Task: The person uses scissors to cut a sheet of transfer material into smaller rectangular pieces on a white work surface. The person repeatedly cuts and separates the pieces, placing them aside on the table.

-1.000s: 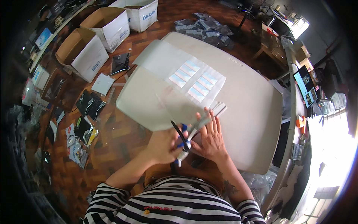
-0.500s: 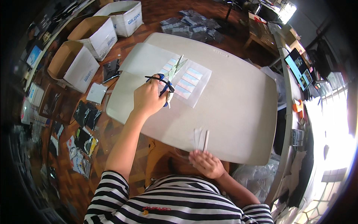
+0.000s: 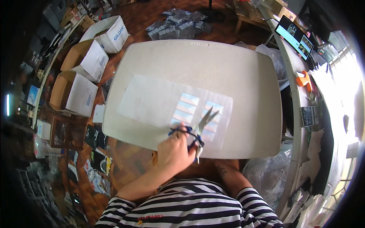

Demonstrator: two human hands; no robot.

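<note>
My left hand (image 3: 176, 150) is closed around the blue-handled scissors (image 3: 207, 119), whose blades stand apart and point away to the right. A black band crosses the handles. Below the blades lies a long translucent sheet (image 3: 146, 100), bearing two columns of small blue-and-pink rectangular labels (image 3: 189, 98). Some of the labels are covered by the scissors and hand. My right forearm (image 3: 232, 176) reaches toward the table's front edge, and the hand itself is out of sight below it.
The pale table (image 3: 251, 76) has rounded corners. White cartons (image 3: 81, 95) stand along the left. Dark packets (image 3: 178, 24) are piled on the floor beyond. At the right, a counter holds a tablet (image 3: 294, 37), an orange tool (image 3: 303, 79) and a phone (image 3: 309, 116). Clear plastic (image 3: 268, 167) bulges beneath.
My left hand has come nearer and to the right with the scissors. The sheet has also shifted nearer. My right hand and the thin strips by it have gone from view.
</note>
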